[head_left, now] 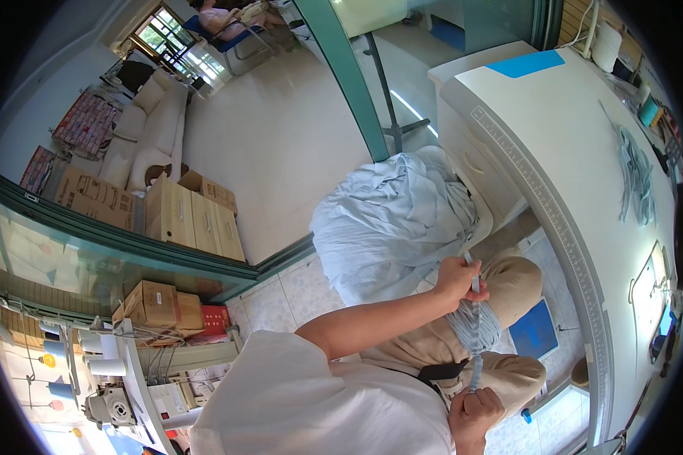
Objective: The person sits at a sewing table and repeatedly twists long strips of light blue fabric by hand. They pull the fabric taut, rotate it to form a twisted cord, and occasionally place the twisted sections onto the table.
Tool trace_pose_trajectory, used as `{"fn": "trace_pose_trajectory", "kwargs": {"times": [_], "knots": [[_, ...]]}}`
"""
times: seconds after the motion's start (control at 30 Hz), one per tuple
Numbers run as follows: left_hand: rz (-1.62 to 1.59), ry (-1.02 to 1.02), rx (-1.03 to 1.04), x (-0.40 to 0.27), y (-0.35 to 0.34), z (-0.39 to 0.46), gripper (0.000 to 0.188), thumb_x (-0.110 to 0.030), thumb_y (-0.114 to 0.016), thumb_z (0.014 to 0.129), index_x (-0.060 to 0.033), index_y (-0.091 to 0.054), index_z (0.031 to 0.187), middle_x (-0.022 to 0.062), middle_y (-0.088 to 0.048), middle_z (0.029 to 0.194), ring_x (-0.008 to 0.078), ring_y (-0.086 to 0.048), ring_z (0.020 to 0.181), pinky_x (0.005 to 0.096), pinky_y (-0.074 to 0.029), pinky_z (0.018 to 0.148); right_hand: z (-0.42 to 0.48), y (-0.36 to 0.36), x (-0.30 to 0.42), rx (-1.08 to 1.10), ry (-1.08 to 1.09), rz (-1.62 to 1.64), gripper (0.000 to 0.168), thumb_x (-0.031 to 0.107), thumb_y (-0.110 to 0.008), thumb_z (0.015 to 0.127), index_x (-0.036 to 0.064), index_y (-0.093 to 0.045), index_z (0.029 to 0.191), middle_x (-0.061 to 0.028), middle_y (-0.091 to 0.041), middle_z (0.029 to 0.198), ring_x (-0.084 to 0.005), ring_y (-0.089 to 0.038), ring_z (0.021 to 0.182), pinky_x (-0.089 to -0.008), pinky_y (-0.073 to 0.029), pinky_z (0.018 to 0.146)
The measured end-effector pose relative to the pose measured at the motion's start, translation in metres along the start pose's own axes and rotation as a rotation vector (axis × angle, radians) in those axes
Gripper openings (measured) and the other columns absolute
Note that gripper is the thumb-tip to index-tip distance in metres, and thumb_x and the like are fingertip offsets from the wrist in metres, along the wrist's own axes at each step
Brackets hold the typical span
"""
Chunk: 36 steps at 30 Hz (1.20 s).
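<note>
My left hand grips one end of a narrow pale blue-grey fabric strip above my lap. The lower end is in my right hand, closed in a fist. Between the two hands the strip runs fairly straight. Behind it, a bundle of thin blue-grey strips rests across my thighs, partly covered by the strip and my left hand. Beside my left hand, a large heap of light blue cloth is piled on a support with a pale rim and hangs towards the floor.
A white sewing table with a ruler-marked edge curves along my front. On it lie more blue-grey strips and a lit sewing machine. Below is a blue pedal. Another machine and a green door frame stand farther off.
</note>
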<state>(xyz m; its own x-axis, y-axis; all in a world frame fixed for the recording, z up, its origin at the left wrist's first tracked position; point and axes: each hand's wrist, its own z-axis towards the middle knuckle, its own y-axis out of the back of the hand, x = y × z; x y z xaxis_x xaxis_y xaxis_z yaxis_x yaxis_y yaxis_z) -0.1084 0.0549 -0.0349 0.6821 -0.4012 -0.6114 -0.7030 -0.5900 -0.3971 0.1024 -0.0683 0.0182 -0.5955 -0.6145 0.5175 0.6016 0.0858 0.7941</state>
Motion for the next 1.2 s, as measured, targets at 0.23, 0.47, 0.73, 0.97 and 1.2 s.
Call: {"fn": "trace_pose_trajectory", "kwargs": {"times": [0.23, 0.47, 0.73, 0.97, 1.2], "knots": [[0.168, -0.068, 0.033, 0.004, 0.009, 0.009, 0.021, -0.012, -0.057, 0.090, 0.0090, -0.052, 0.086, 0.0190, -0.059, 0.073, 0.0294, -0.063, 0.055, 0.0367, -0.057, 0.044, 0.001, -0.005, 0.004, 0.010, 0.001, 0.029, 0.029, -0.003, -0.060, 0.059, 0.006, -0.036, 0.046, -0.0089, -0.040, 0.047, -0.0289, -0.042, 0.045, -0.0404, -0.030, 0.041], [0.257, 0.016, 0.044, -0.009, 0.007, 0.015, 0.020, -0.008, -0.061, 0.084, 0.0095, -0.051, 0.084, 0.0196, -0.058, 0.069, 0.0322, -0.063, 0.056, 0.0403, -0.057, 0.046, 0.006, -0.003, 0.001, 0.068, 0.089, -0.061, 0.026, 0.002, -0.062, 0.060, 0.009, -0.040, 0.046, -0.0049, -0.041, 0.048, -0.0238, -0.045, 0.046, -0.0383, -0.034, 0.042], [0.296, -0.017, 0.109, -0.001, 0.003, 0.011, 0.016, -0.010, -0.060, 0.087, 0.0054, -0.056, 0.083, 0.0162, -0.061, 0.071, 0.0265, -0.065, 0.057, 0.0312, -0.055, 0.046, 0.001, -0.002, -0.005, -0.006, -0.073, 0.079, 0.030, 0.002, -0.066, 0.060, 0.010, -0.040, 0.048, -0.0026, -0.040, 0.048, -0.0190, -0.042, 0.043, -0.0323, -0.032, 0.039], [0.419, 0.003, 0.123, 0.001, -0.004, 0.013, 0.016, -0.011, -0.059, 0.087, 0.0050, -0.057, 0.087, 0.0159, -0.063, 0.073, 0.0248, -0.066, 0.058, 0.0276, -0.053, 0.045, -0.003, 0.014, -0.008, 0.124, 0.099, -0.158, 0.028, 0.005, -0.067, 0.057, 0.010, -0.041, 0.049, 0.0007, -0.037, 0.051, -0.0146, -0.041, 0.048, -0.0289, -0.031, 0.040], [0.385, 0.036, 0.144, -0.001, -0.001, 0.017, 0.017, -0.011, -0.060, 0.087, 0.0058, -0.057, 0.085, 0.0167, -0.063, 0.073, 0.0262, -0.066, 0.059, 0.0285, -0.055, 0.047, 0.002, 0.033, -0.017, 0.204, 0.215, -0.246, 0.013, 0.011, -0.059, 0.049, 0.008, -0.047, 0.052, -0.0003, -0.037, 0.055, -0.0137, -0.043, 0.055, -0.0264, -0.031, 0.044]]}}
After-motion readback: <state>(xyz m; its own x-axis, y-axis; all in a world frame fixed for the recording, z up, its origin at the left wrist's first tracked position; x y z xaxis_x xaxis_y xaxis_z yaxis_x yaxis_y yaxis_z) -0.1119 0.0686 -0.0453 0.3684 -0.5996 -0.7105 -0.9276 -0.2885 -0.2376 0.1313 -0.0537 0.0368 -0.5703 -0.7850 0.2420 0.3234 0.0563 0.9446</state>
